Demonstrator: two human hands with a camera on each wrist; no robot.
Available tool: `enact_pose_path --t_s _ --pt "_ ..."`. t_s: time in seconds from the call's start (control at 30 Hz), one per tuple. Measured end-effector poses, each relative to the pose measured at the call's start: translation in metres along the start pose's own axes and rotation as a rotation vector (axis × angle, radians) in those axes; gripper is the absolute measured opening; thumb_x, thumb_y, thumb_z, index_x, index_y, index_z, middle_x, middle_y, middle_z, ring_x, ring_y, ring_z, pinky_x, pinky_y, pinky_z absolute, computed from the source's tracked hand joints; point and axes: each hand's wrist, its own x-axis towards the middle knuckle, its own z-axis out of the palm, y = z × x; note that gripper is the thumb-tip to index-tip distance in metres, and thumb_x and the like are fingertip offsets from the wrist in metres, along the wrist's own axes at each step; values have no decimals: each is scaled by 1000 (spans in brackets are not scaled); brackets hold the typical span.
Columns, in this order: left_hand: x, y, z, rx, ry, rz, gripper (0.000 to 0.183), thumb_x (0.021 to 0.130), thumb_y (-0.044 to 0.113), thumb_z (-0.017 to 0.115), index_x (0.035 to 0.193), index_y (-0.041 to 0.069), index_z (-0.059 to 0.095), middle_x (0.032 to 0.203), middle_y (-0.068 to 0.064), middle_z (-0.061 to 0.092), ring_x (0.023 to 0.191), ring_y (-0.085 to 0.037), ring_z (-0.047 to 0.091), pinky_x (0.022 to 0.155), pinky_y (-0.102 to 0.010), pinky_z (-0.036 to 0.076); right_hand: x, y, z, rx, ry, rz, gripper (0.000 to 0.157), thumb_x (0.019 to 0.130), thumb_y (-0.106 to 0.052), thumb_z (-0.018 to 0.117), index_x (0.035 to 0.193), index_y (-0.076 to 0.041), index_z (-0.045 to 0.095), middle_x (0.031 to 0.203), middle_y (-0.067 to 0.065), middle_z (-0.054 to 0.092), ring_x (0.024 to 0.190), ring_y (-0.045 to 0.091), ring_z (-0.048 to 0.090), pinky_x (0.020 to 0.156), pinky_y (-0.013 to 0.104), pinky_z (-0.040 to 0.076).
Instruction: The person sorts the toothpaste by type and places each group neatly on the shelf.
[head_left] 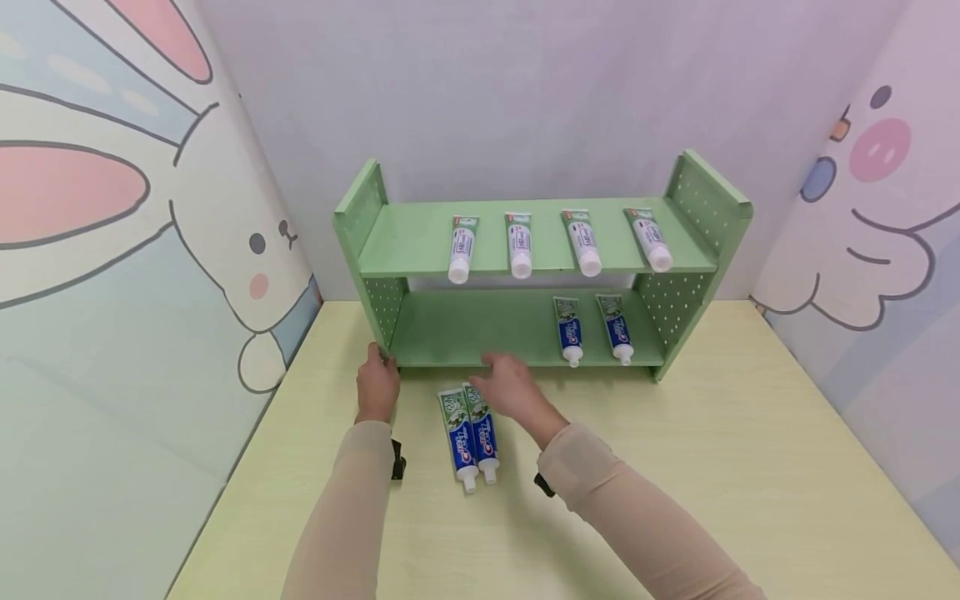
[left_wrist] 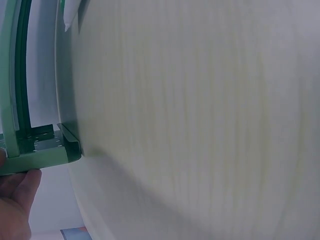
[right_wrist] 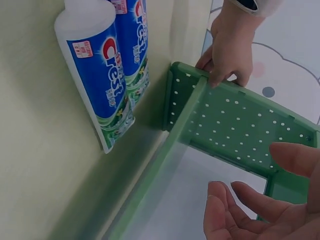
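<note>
My left hand (head_left: 377,383) grips the lower front edge of the left side panel (left_wrist: 42,159) of a green two-tier shelf (head_left: 472,325). Over the table, just in front of the lower board, my right hand (head_left: 512,387) has its fingers (right_wrist: 260,200) loosely bent, with nothing between them. Below it lie two blue-and-green Crest toothpaste tubes, a left one (head_left: 459,437) and a right one (head_left: 483,433), side by side with white caps toward me. The right hand overlaps the top end of the right tube in the head view.
Two more Crest tubes (head_left: 568,329) lie on the right part of the lower board, caps at its front edge. Several white-and-green toothpaste tubes (head_left: 520,242) are spaced along the upper board. The shelf stands at the back of a pale wooden table (head_left: 750,433), between cartoon-printed walls (head_left: 247,192).
</note>
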Motion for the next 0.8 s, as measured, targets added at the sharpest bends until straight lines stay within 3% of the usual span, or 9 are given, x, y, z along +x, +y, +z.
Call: enact_pose_path --t_s 0.23,0.57,0.8 --pt "-1 2 -1 0 1 3 22 104 11 46 122 -1 44 103 -26 62 85 -36 63 69 -47 49 -1 11 9 -23 -38 14 52 97 -23 62 141 1 46 135 19 53 112 33 57 91 46 48" --pt "-1 1 0 0 2 0 22 103 10 47 123 0 43 104 -27 62 87 -36 63 69 -48 49 -2 24 24 -36 -59 39 50 96 -22 63 137 4 50 136 22 52 122 39 50 96 50 43" --pt "1 1 1 26 8 -3 22 103 9 47 122 -1 43 103 -29 62 87 -38 64 68 -48 49 -3 33 33 -97 -95 93 55 96 -23 64 138 7 47 137 24 50 117 37 54 93 47 46"
